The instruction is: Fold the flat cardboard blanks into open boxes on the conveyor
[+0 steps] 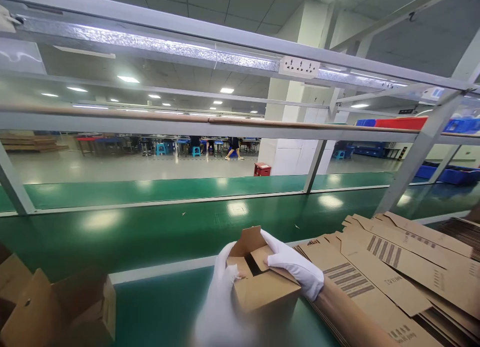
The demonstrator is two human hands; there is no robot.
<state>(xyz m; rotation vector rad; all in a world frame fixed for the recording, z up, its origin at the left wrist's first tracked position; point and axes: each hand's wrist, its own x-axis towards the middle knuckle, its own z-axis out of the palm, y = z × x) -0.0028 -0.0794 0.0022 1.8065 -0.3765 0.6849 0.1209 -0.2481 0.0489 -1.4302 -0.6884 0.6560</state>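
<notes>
A small brown cardboard box (268, 292) is held between my two white-gloved hands above the green surface. Its flaps are partly folded in, with a dark gap between them, and one flap stands up at the back. My left hand (225, 282) wraps round the box's left side, its thumb at the flap edge; the lower part of that glove is blurred. From the right, my right hand (292, 264) grips the back right edge, fingers over the flaps. The box's underside is hidden.
Flat printed cardboard pieces (375, 267) lie stacked at the right. Opened cardboard boxes (63, 307) stand at the lower left. A metal frame (315, 167) crosses beyond the green belt (150, 237). Blue bins (450, 174) sit at far right.
</notes>
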